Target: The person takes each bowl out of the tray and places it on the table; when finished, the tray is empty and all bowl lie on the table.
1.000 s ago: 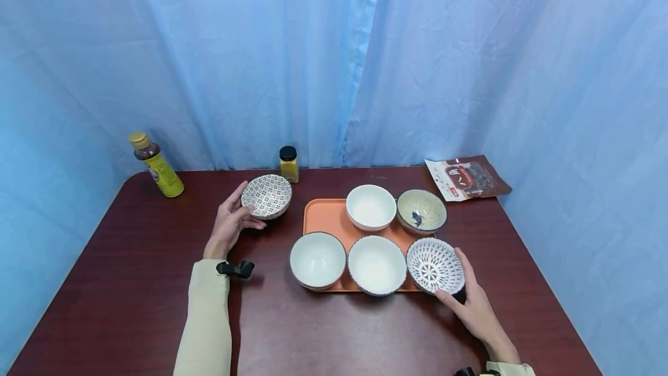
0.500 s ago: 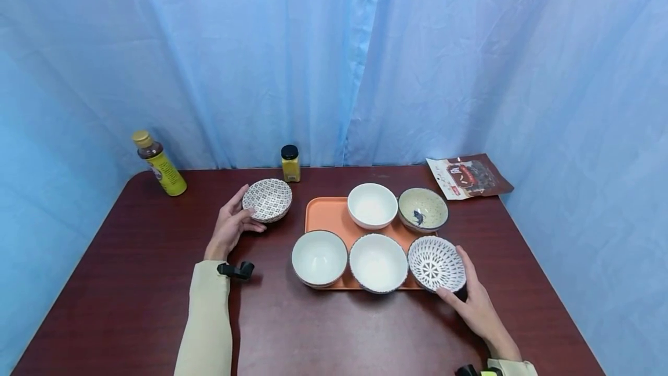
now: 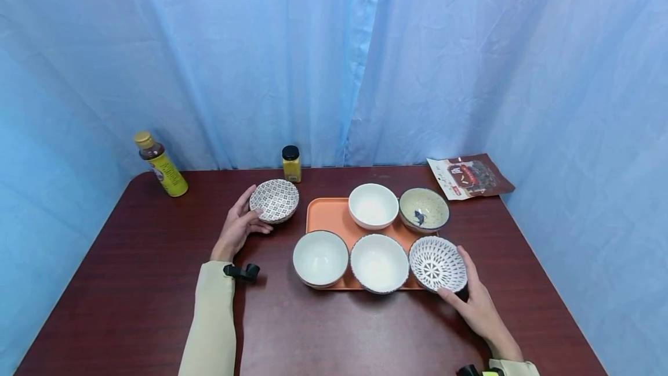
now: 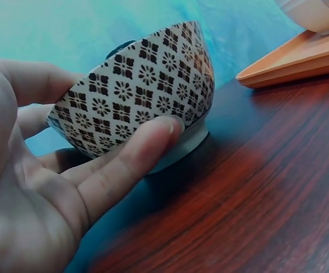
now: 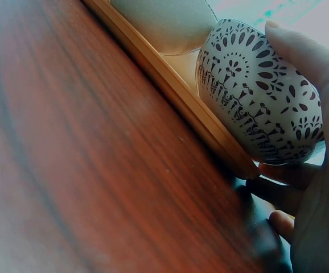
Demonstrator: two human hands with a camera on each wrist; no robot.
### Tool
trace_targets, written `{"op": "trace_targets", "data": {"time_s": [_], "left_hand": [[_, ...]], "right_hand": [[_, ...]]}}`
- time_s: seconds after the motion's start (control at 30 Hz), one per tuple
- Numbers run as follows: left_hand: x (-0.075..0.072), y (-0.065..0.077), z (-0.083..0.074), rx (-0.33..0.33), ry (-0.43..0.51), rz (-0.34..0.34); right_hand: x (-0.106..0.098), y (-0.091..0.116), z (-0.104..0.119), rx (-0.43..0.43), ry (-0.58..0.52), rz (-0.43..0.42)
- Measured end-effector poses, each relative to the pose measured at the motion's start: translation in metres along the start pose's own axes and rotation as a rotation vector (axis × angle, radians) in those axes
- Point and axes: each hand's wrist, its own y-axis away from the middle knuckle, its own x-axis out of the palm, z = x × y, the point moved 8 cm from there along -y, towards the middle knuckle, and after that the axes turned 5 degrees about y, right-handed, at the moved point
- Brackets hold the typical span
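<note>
Between the thumb and fingers of my left hand (image 3: pixel 236 231) is a small bowl (image 3: pixel 274 201) with a dark checked flower pattern, left of the orange tray (image 3: pixel 329 213). The left wrist view shows that bowl (image 4: pixel 136 85) with the hand's fingers under its side, close to the foot. At the tray's front right corner, my right hand (image 3: pixel 481 309) grips a white bowl (image 3: pixel 437 264) with a dark radiating petal pattern. In the right wrist view the thumb is at the rim of this bowl (image 5: pixel 255 96) and the fingers reach below it, beside the tray's corner.
Also at the tray are a plain white bowl (image 3: pixel 373 206), a speckled beige bowl (image 3: pixel 424 211) and two pale dark-rimmed bowls, one left (image 3: pixel 320 259), one middle (image 3: pixel 380 264). Behind stand a yellow bottle (image 3: pixel 166 172), a black-capped jar (image 3: pixel 291 166) and a snack pouch (image 3: pixel 472 177).
My left hand has moved slightly toward the right and nearer the tray, carrying the flower-patterned bowl. My right hand keeps its grip on the petal-patterned bowl in the same place.
</note>
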Motion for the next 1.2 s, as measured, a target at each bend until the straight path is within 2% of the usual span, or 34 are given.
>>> {"op": "trace_targets", "data": {"time_s": [0.17, 0.27, 0.43, 0.53, 0.7, 0.83, 0.97, 1.2], "left_hand": [[-0.003, 0.0, -0.001, -0.024, -0.08, -0.026], [-0.009, 0.002, -0.008, -0.01, -0.11, -0.083], [-0.019, 0.016, -0.04, 0.11, -0.113, -0.204], [-0.02, 0.027, -0.06, 0.178, -0.132, -0.233], [-0.004, 0.04, -0.082, 0.256, -0.166, -0.158], [0.013, 0.044, -0.09, 0.294, -0.19, -0.08], [0.027, 0.048, -0.09, 0.29, -0.229, -0.014], [0.048, 0.053, -0.08, 0.271, -0.295, 0.126]], "right_hand": [[0.0, 0.0, 0.002, 0.002, -0.01, 0.009], [-0.001, 0.0, 0.004, -0.003, -0.013, 0.008], [-0.001, -0.001, 0.004, 0.0, -0.008, 0.012], [-0.001, -0.001, 0.003, -0.003, -0.01, 0.009], [-0.001, 0.0, 0.005, -0.023, -0.018, -0.004], [-0.002, 0.0, 0.005, -0.021, -0.02, -0.013], [-0.002, 0.0, 0.004, -0.013, -0.006, -0.011], [-0.002, 0.0, 0.004, -0.015, 0.0, -0.008]]}}
